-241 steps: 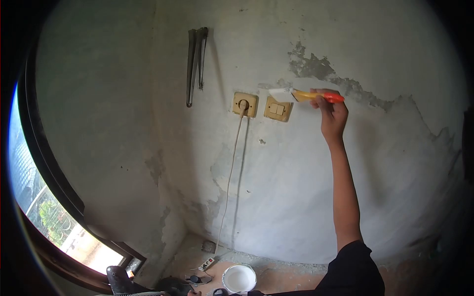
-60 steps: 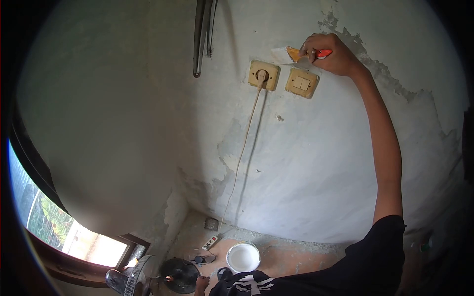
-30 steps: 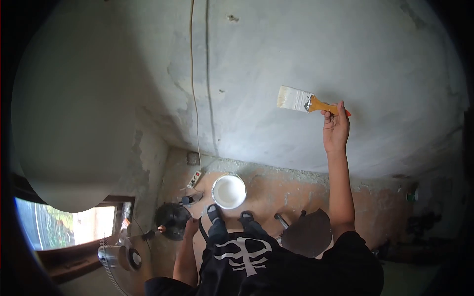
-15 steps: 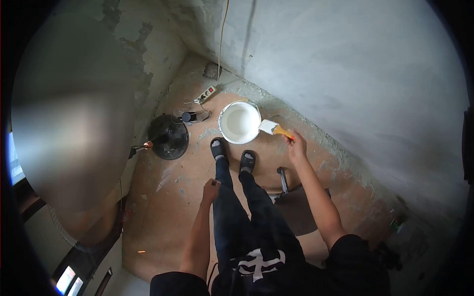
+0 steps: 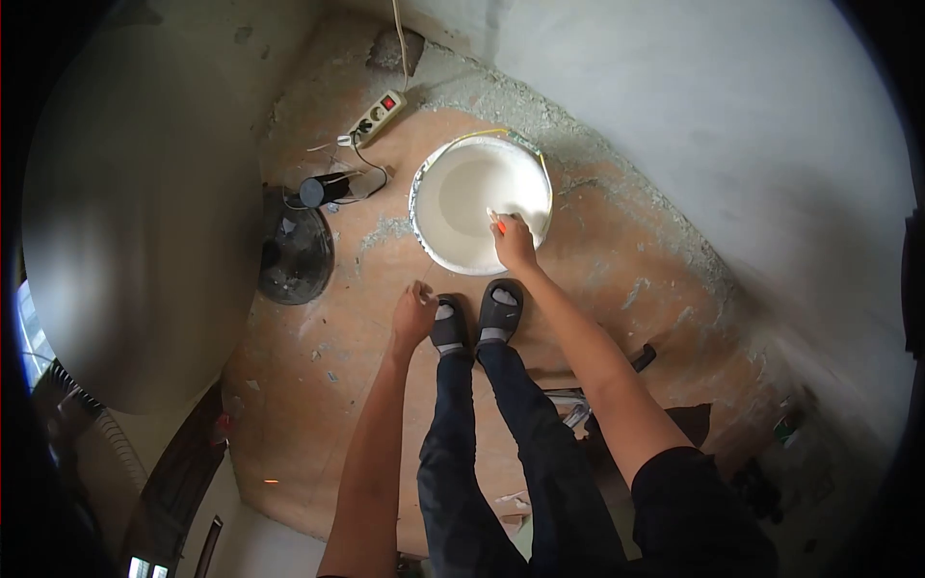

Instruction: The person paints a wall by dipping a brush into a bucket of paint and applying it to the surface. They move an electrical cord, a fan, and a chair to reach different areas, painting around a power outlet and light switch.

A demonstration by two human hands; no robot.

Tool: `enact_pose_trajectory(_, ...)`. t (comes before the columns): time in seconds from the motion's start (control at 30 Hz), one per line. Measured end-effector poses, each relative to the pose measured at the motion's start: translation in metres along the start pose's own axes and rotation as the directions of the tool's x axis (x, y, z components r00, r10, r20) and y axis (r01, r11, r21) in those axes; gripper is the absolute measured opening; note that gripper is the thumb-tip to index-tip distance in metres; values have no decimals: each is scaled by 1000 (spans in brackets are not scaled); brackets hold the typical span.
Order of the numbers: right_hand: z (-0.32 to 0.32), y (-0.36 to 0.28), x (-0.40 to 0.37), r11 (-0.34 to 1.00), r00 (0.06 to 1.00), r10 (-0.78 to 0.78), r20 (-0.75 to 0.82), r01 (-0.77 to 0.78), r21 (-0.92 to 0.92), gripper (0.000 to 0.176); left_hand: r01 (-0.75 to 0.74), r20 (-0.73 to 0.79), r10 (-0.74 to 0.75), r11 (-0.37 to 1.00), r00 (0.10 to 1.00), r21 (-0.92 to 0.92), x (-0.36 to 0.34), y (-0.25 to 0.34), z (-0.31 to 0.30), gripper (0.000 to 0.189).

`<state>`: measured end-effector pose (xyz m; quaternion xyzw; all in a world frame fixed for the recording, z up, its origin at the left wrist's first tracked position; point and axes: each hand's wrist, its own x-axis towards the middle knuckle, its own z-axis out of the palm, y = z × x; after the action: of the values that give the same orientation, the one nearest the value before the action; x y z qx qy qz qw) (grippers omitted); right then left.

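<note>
A white bucket (image 5: 445,252) with white paint inside stands on the floor in front of my feet, its yellow handle resting along the far rim. My right hand (image 5: 515,243) is over the bucket's right side, closed around the handle of the paintbrush (image 5: 498,223). The brush's bristles are hidden beneath the hand. To the left of my feet hangs my left hand (image 5: 414,313), its fingers curled loosely, with no object visible in it.
A power strip (image 5: 373,118) with a plug and cable lies beyond the bucket on the left. Near it are a dark cylinder (image 5: 312,192) and a round black base (image 5: 299,252). Plastered walls (image 5: 723,125) rise to the right. A blurred pale shape fills the left side.
My right hand has moved left and down, bringing the brush from beside the bucket to inside it. The view is closer to the floor. My left hand has moved forward, nearer the bucket.
</note>
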<state>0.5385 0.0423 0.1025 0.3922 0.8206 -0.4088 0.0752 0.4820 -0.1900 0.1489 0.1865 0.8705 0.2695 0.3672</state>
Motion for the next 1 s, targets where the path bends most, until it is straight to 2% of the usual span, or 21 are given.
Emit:
enact_pose_trajectory(0.07,20,8,15,999,992,-39,-116,40,5,23,-4,-60,7,998,998,58,31,1,3,30)
enact_pose_trajectory(0.1,30,12,21,1000,994,-21,-109,22,4,23,16,-108,-8,997,994,70,45,2,5,35)
enact_pose_trajectory(0.2,53,19,29,994,986,-91,-141,99,55,26,-23,-312,94,974,945,226,80,30,-1,48)
enact_pose_trajectory(0.27,61,19,28,966,975,-218,-39,221,133,23,-1,-348,87,971,933,238,102,45,-5,52)
enact_pose_trajectory(0.3,59,19,26,974,981,-173,90,157,160,20,-8,-408,120,964,905,264,112,50,-6,56)
enact_pose_trajectory(0.33,59,22,25,975,982,-163,91,147,166,20,-15,-465,155,957,871,290,123,54,-6,59)
enact_pose_trajectory(0.4,54,31,22,982,935,-189,301,171,84,19,-39,-430,189,942,883,333,144,61,-6,64)
enact_pose_trajectory(0.43,48,32,21,986,915,-140,379,163,-30,19,-63,-406,222,927,886,370,153,66,-6,68)
enact_pose_trajectory(0.47,45,34,20,987,917,-135,374,158,-31,19,-69,-401,227,926,887,370,160,78,-9,68)
enact_pose_trajectory(0.53,35,35,21,940,918,-174,357,262,-218,16,-196,-269,338,876,902,441,174,97,-12,72)
enact_pose_trajectory(0.57,30,33,24,941,921,-169,351,257,-220,16,-227,-238,362,862,901,453,181,104,-10,78)
enact_pose_trajectory(0.63,27,32,30,931,967,-181,180,227,-285,14,-268,-189,392,841,900,469,193,120,-2,82)
enact_pose_trajectory(0.67,30,32,34,934,970,-171,173,216,-286,14,-300,-146,415,821,898,486,199,128,1,85)
enact_pose_trajectory(0.7,34,31,37,935,976,-217,32,217,-279,14,-310,-37,371,821,928,479,204,136,5,88)
enact_pose_trajectory(0.73,39,34,41,936,961,-255,-111,216,-279,16,-326,-20,380,819,925,473,207,144,10,88)
enact_pose_trajectory(0.8,47,33,43,949,960,-276,-52,263,-176,18,-345,145,315,815,938,466,209,157,23,88)
enact_pose_trajectory(0.83,53,35,43,929,935,-352,-35,344,-139,19,-374,188,324,835,927,403,208,162,30,86)
enact_pose_trajectory(0.87,59,35,40,902,904,-425,-43,418,-110,17,-385,203,330,830,922,402,208,164,36,86)
enact_pose_trajectory(0.93,64,34,33,886,882,-464,84,465,8,17,-416,184,373,809,909,416,208,167,47,84)
enact_pose_trajectory(0.97,64,33,29,889,887,-456,75,457,8,17,-407,126,398,781,909,474,208,169,50,82)
enact_pose_trajectory(1.0,64,32,24,907,896,-412,163,420,-16,14,-417,135,404,776,905,473,209,171,52,82)
